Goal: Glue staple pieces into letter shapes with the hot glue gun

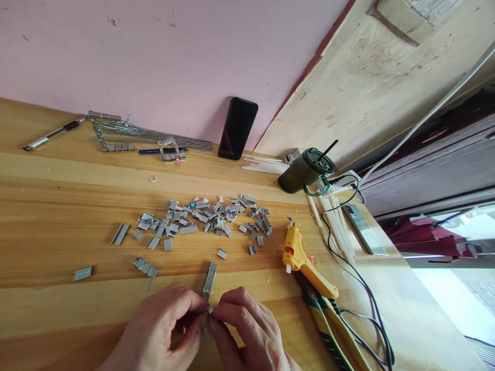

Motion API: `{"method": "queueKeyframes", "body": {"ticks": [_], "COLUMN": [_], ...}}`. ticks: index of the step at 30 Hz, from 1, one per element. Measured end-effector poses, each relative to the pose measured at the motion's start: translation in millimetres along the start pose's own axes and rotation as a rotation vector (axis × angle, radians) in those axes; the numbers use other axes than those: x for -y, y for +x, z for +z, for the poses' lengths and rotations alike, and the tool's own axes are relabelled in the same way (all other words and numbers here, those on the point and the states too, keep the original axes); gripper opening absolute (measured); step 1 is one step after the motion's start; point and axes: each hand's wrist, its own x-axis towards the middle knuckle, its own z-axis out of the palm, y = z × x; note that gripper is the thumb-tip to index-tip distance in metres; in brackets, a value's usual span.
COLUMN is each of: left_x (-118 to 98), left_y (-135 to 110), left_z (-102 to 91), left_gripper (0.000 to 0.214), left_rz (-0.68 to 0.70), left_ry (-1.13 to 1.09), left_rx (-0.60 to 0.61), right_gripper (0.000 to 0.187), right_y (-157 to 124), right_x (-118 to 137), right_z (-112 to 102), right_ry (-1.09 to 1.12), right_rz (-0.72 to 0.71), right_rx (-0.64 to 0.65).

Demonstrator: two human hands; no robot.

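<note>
My left hand (pixel 164 327) and my right hand (pixel 249 330) meet at the front of the wooden table, thumbs and fingertips pinched together. Between them shows the edge of a small grey metal piece (pixel 210 310), mostly hidden by the fingers. Just beyond the fingertips a narrow strip of grey metal segments (pixel 210 280) points away from me; whether it joins the pinched piece I cannot tell. Left of it lies a shorter segmented strip (pixel 145 267). A spread of small grey folded metal pieces (pixel 220 214) covers the table's middle.
On the right are a yellow glue gun (pixel 297 250), pliers (pixel 325 324) with green-yellow handles, a black cable (pixel 359 278) and white glue sticks (pixel 338 226). Behind stand a dark mug (pixel 303 172) and a phone (pixel 237 129). Thin metal rods (pixel 154 135) and a pen (pixel 56 134) lie back left.
</note>
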Motion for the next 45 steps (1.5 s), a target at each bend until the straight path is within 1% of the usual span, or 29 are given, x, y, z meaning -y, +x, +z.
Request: {"method": "queueKeyframes", "body": {"ticks": [4, 9, 15, 20, 23, 27, 31, 34, 36, 40, 43, 45], "left_x": [2, 2, 8, 5, 4, 5, 2, -4, -7, -7, -6, -6], "left_y": [1, 1, -1, 0, -1, -1, 0, 2, 3, 5, 6, 7], "left_z": [1.0, 0.1, 2.2, 3.0, 3.2, 4.3, 3.0, 0.1, -1.3, -1.4, -0.6, 0.1], "left_gripper": [0.019, 0.02, 0.017, 0.019, 0.02, 0.02, 0.019, 0.018, 0.017, 0.019, 0.024, 0.022], "left_rz": [0.042, 0.095, 0.104, 0.054, 0.053, 0.033, -0.065, -0.14, -0.164, -0.208, -0.23, -0.204], "left_ry": [0.059, 0.127, 0.127, 0.115, 0.101, 0.056, -0.029, -0.101, -0.142, -0.208, -0.197, -0.153], "left_rx": [-0.025, -0.017, -0.036, -0.058, -0.052, -0.041, -0.005, 0.028, 0.045, 0.116, 0.14, 0.118], "right_gripper": [0.014, 0.014, 0.013, 0.012, 0.013, 0.014, 0.017, 0.015, 0.015, 0.019, 0.018, 0.017], "right_y": [-1, -1, -3, -2, -2, -4, -8, -7, -5, -2, -3, -4], "right_x": [0, 1, 1, 3, 3, 1, 0, 0, 1, 1, 0, -1], "right_z": [1, 0, 4, 7, 7, 11, 17, 17, 12, 0, -3, -4], "right_ry": [-0.021, -0.049, -0.029, -0.078, -0.065, -0.021, 0.022, 0.06, 0.077, 0.075, 0.089, 0.081], "right_rz": [-0.016, -0.008, -0.001, 0.005, -0.002, 0.026, 0.055, 0.07, 0.11, 0.162, 0.165, 0.139], "right_rx": [0.055, 0.014, 0.029, 0.014, 0.014, -0.008, -0.038, -0.081, -0.058, 0.077, 0.072, 0.066]}}
